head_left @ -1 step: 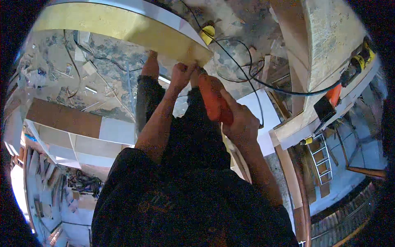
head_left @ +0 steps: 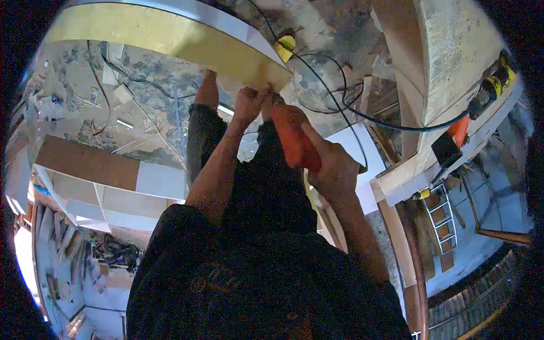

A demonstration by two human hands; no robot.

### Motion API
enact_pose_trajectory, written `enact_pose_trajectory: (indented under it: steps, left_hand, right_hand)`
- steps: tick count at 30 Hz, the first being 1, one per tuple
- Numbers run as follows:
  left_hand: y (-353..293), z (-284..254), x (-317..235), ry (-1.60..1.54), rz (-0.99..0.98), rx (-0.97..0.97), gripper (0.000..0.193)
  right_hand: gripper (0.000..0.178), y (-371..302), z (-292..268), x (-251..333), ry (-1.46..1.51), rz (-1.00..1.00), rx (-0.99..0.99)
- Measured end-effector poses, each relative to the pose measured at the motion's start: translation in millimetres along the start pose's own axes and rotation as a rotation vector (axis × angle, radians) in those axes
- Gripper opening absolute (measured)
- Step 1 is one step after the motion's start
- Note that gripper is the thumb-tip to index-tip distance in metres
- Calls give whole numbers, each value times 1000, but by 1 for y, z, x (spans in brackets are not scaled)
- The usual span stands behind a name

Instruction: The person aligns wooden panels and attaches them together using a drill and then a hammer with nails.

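Right hand [head_left: 334, 170] is wrapped round the handle of a drill [head_left: 292, 136], fingers closed on it. Drill sits between the two hands, nose pointing ahead and slightly left. Body is orange-red, one solid colour, rounded and stubby, paler on the side toward the light. Nose end [head_left: 276, 100] is darker and narrow; bit itself too small to make out. Rear of the handle is mostly under the palm.

Left hand [head_left: 247, 106] is just ahead-left of the drill, fingers curled in tight at the board's near edge, close to the drill nose. Can't tell whether it grips the board, a small part or nothing.

Board [head_left: 164, 39] lies ahead of both hands, long, running off to the left; its right end is right at the drill nose. Face toward the person is pale yellow, plain, with a shadow patch around the middle; the far face [head_left: 235, 25] is white. Looks bowed, but lens bends straight lines here.

Black cable [head_left: 334, 96] comes from ahead and drops to the right hand. White panel [head_left: 358, 156] is just right of that hand. Littered floor [head_left: 153, 105] left of the left hand.
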State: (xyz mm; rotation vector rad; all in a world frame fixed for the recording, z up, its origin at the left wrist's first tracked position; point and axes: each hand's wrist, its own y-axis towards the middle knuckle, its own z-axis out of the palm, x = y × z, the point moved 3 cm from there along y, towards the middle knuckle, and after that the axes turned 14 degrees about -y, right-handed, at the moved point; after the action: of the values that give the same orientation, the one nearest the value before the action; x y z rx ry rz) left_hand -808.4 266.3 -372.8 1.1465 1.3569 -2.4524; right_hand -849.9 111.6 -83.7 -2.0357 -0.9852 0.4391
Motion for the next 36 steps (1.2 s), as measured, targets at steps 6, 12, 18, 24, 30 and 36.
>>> enact_pose_trajectory:
  steps: [6,12,18,24,30,36]
  left_hand:
    - [-5,16,-35,-36,-40,-8,40]
    - [4,7,-13,91,11,-15,46]
    - [7,-4,-21,217,-175,1,53]
    - [16,-24,-40,114,-76,-226,60]
    - [4,-80,-60,144,-125,-381,49]
    - [-19,-27,-112,275,9,-387,43]
  right_hand:
    - [67,1,-7,-3,74,46,5]
    - [69,-4,5,-5,-35,-57,-14]
    - [73,-9,5,-17,13,-138,-37]
    - [70,-64,11,-49,306,16,-41]
    - [60,-119,26,-111,525,-29,-334]
    - [51,-182,8,-193,1282,129,-355]
